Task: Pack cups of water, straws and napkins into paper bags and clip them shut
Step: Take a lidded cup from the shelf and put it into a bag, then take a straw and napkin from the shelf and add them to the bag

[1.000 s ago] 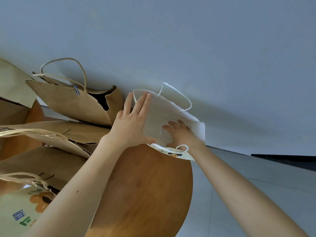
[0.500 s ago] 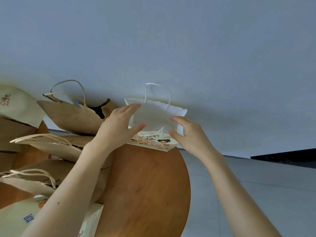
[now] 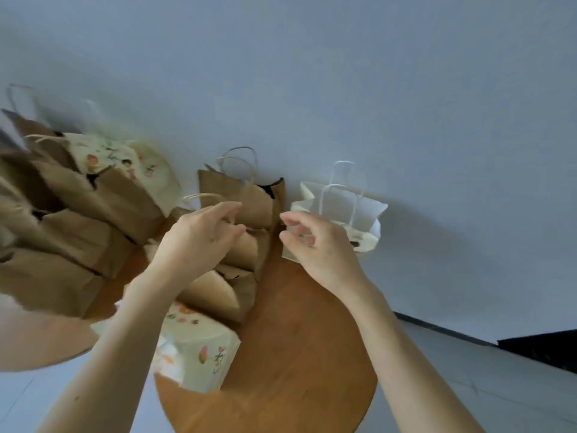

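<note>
Outstretched, loosely curled — left hand (image 3: 199,245), right hand (image 3: 318,248)

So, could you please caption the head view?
Left hand and right hand hover over brown bags beside a white bag.

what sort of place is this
Probably a plain indoor room set up for packing: a round wooden table crowded with brown paper carrier bags, against a bare grey wall.

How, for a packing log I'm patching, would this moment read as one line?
left hand: empty, over brown bags | right hand: empty, near white bag | white bag: upright, far edge of table
</note>
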Demonstrator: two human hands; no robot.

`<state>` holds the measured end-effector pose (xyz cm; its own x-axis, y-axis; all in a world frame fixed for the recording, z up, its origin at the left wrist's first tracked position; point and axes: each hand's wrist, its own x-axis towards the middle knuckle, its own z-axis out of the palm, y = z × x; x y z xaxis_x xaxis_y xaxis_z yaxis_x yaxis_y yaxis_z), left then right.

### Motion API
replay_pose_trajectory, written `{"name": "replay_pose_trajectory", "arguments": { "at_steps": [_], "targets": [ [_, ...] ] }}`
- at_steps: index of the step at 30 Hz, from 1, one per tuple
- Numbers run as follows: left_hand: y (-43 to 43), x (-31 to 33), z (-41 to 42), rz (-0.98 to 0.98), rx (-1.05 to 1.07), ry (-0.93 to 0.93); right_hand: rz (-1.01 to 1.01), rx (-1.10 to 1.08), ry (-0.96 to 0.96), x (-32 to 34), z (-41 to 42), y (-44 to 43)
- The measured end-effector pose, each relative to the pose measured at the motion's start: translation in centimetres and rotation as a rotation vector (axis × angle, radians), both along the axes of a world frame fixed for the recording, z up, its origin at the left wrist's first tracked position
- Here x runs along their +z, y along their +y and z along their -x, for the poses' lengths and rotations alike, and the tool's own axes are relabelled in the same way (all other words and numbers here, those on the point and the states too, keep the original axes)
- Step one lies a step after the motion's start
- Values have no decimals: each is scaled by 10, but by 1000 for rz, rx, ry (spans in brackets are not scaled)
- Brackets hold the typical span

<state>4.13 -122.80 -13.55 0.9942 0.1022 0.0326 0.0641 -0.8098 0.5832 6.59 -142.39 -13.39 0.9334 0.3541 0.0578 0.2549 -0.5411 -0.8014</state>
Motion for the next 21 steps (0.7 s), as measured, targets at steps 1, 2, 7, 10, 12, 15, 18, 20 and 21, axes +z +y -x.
{"name": "replay_pose_trajectory", "arguments": {
  "at_steps": [1, 2, 7, 10, 12, 15, 18, 20, 21],
  "targets": [
    [21, 4, 16, -1, 34, -27, -4, 47, -14, 4, 11, 22],
    [43, 8, 34, -4, 66, -53, -9, 90, -24, 8, 23, 45],
    [176, 9, 145, -45, 233, -82, -7, 243, -28, 12, 88, 187],
    [254, 9, 224, -53, 395, -38, 12, 375, -1, 9, 138, 283],
    [300, 16, 272, -46, 483, -21, 21, 483, -3, 12, 170, 343],
    [364, 24, 334, -97, 605, -4, 29, 687, -32, 21, 209, 430],
    [417, 23, 382, -127, 732, 3, 53, 822, -81, 26, 238, 502],
    [450, 21, 401, -122, 798, 17, 56, 877, -91, 25, 250, 545],
    [467, 19, 408, -119, 819, 28, 45, 897, -84, 23, 254, 566]
  ]
}}
